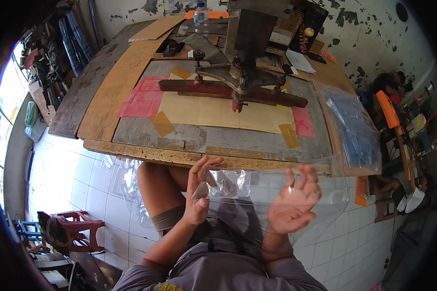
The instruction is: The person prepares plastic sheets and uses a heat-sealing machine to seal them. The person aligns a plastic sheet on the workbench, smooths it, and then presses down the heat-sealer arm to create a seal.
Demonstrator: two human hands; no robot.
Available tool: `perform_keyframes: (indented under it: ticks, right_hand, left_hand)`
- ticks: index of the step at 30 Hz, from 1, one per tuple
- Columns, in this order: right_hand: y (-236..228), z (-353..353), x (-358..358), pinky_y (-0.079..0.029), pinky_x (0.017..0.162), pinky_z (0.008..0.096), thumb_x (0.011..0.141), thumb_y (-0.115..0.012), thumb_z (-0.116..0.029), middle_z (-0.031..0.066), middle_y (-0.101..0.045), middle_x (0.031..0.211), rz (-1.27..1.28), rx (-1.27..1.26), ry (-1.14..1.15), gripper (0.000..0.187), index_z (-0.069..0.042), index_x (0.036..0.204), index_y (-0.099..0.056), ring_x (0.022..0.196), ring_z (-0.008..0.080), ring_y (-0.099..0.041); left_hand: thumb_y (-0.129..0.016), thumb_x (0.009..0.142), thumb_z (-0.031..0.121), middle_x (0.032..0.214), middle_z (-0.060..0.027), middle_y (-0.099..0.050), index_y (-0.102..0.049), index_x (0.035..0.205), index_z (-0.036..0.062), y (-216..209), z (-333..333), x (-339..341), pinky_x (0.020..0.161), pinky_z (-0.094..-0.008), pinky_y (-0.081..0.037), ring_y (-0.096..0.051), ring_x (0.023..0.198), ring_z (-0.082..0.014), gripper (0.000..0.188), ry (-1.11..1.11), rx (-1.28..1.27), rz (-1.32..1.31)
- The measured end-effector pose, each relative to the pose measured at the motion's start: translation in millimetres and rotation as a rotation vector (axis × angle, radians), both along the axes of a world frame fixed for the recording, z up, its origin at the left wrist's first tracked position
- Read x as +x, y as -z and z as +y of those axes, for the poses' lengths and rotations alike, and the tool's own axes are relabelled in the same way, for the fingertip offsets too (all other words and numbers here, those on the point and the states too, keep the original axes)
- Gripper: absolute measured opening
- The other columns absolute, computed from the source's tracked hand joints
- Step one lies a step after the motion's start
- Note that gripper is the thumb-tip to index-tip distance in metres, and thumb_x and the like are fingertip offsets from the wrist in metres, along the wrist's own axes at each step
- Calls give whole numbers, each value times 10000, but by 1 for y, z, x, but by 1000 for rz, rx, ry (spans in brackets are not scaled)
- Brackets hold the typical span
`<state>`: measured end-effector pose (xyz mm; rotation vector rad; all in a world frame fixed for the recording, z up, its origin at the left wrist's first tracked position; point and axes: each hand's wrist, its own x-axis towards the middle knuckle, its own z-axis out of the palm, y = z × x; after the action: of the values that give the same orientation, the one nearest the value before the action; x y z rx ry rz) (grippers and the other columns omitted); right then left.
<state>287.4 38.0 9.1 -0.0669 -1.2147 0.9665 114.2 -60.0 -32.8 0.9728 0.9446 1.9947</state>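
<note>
Spreading clear plastic sheet (247,189) lengthwise left-to-right against opened right hand (294,203); cannot tell whether pinching with curved left hand (194,192), nor trace transparent lower edge.

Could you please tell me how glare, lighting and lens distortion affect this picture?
Head view: sharp white glare on the clear, thin plastic sheet; head view: blown-out daylight at the tall, bright window on the left, washing out the nearby white tiled floor; head view: fisheye bending bows the worn brown wooden strip, with black darkening the corners.
</note>
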Motion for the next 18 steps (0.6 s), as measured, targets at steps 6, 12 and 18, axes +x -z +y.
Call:
perform_keyframes:
  ticks: [6, 12, 18]
  right_hand:
    - [-1, -9, -2, -440, 1122, 494, 1051, -573, -444, 247, -593, 1438, -509, -15, -89, 566, 24, 1367, -609, 1337, 373, -573]
    - [5, 0, -1, -394, 1173, 506, 1033, -593, -390, 263, -571, 1466, -629, 135, 87, 558, 15, 1417, -581, 1405, 386, -527]
    - [3, 2, -8, -385, 1175, 522, 1024, -620, -530, 294, -361, 1617, -275, -110, 93, 782, 26, 1539, -428, 1463, 395, -443]
  left_hand:
    - [-710, 861, 734, 1511, -236, -449, -327, 1553, 6, -25, -1, -1, 1193, -513, -357, -466, 1415, -343, 1075, -92, 82, 168]
    - [-691, 896, 691, 1507, -248, -424, -384, 1512, -23, -26, -1, -3, 1188, -522, -360, -438, 1426, -349, 991, -176, 160, 310]
    - [-689, 903, 684, 1497, -258, -424, -411, 1489, -24, -22, 2, -5, 1177, -520, -369, -440, 1417, -352, 960, -197, 155, 272]
